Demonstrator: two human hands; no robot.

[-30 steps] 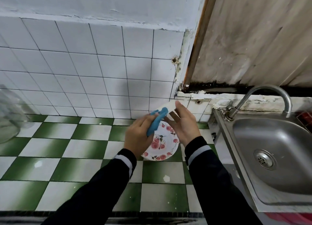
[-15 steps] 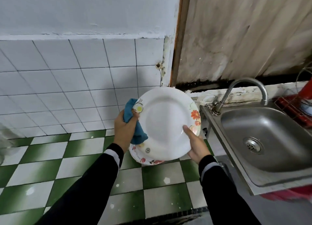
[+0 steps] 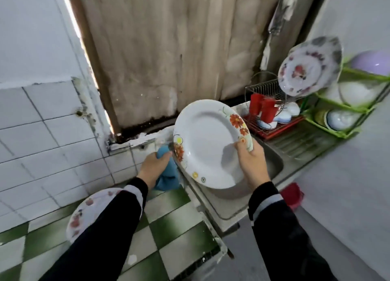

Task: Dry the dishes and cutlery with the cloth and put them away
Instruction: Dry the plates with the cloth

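Note:
A white plate [image 3: 207, 141] with orange flowers on its rim is held tilted above the sink's left edge. My right hand [image 3: 252, 161] grips its right rim, thumb on the face. My left hand [image 3: 155, 166] holds a bunched blue cloth [image 3: 167, 175] against the plate's left edge and back. A second plate [image 3: 84, 211] with red flowers lies on the green and white checked counter [image 3: 168, 221], partly hidden by my left sleeve.
The steel sink [image 3: 272, 164] lies behind the plate. A wire rack [image 3: 270, 111] with red cups and bowls stands at the right. A green shelf [image 3: 348, 103] holds bowls and a flowered plate [image 3: 306, 67]. A red thing [image 3: 292, 194] sits below the sink.
The view has swung right, bringing the rack and green shelf into sight. The white plate has moved from over the counter to over the sink. My right hand shifted from its lower rim to its right rim.

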